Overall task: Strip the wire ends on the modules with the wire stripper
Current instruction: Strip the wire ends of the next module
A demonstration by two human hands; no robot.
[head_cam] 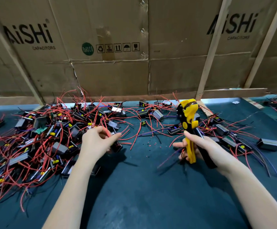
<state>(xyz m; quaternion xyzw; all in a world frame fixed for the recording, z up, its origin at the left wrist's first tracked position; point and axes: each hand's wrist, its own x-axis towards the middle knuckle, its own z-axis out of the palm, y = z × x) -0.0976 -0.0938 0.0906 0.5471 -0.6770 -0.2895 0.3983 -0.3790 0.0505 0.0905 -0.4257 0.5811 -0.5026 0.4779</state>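
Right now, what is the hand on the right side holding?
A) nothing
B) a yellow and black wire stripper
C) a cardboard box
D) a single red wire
B: the right hand grips the handles of the yellow and black wire stripper, its head pointing up above the table.

module under left hand point(99, 141) mostly hidden and blurred, pile of modules point(35, 138) cut off at left edge
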